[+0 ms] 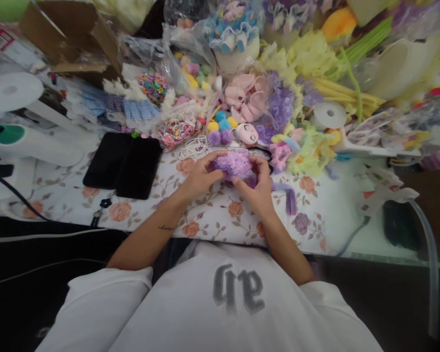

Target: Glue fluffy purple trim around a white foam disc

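Both my hands hold a fluffy purple ruffled piece point(235, 165) just above the flowered tablecloth. My left hand point(204, 174) pinches its left side, the thumb along the lower edge. On its right side my right hand point(258, 178) grips it with thumb and fingers. What lies beneath the ruffles is hidden. A purple ribbon point(289, 198) lies to the right of my right hand. Just behind the piece is a white doll face point(247, 133) with drawn eyes, beside small purple, blue and yellow pompoms point(220, 128). A string of white beads point(193, 146) lies behind my left hand.
Two black phones point(138, 168) lie at the left. A glue gun point(385, 190) with a cable stands at the right. Across the back are heaped bags, pink doll parts point(247, 95), yellow mesh point(311, 56), small checked skirts point(141, 107) and a cardboard box point(71, 36).
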Motion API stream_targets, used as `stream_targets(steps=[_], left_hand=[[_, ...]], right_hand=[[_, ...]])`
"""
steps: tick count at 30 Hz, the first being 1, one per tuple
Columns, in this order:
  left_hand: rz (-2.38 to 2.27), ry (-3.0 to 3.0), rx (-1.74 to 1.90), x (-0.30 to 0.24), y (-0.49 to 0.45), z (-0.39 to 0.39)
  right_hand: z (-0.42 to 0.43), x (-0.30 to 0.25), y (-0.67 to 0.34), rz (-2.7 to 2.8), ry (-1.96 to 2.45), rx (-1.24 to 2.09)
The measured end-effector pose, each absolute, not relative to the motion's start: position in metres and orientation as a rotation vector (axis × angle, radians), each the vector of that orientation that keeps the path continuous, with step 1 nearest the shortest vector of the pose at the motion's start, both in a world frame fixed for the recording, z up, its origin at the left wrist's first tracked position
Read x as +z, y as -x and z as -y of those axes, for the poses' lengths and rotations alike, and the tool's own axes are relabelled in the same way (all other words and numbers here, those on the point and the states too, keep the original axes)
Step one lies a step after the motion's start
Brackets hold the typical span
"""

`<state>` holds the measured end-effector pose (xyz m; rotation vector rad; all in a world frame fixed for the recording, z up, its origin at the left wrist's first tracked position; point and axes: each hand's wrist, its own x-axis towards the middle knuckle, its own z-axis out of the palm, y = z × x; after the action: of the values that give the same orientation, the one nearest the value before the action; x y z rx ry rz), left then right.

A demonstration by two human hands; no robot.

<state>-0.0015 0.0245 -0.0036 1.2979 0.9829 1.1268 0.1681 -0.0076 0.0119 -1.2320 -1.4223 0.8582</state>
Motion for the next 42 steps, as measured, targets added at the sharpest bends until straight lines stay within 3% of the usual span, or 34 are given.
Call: stream_targets(steps=[14,18,23,42], left_hand=[[-1.077,-1.383,1.065,0.013,0.003,-0.019],[-1.037,-1.125,1.07,0.016,0.004,-0.019],[-0.923,-0.999,0.995,0.01,0.004,-0.018],[-0.836,-1.184,0.881,0.015,0.001,-0.017]], right_hand=[[0.008,0.007,-0.169,1.5,1.191,0.774],[0.006,0.024,-0.185,1.637,1.152,0.829],[-0.006,0.04,-0.203,1.953,1.094,0.564],[-0.009,-0.006,-0.197,1.946,0.917,0.352]])
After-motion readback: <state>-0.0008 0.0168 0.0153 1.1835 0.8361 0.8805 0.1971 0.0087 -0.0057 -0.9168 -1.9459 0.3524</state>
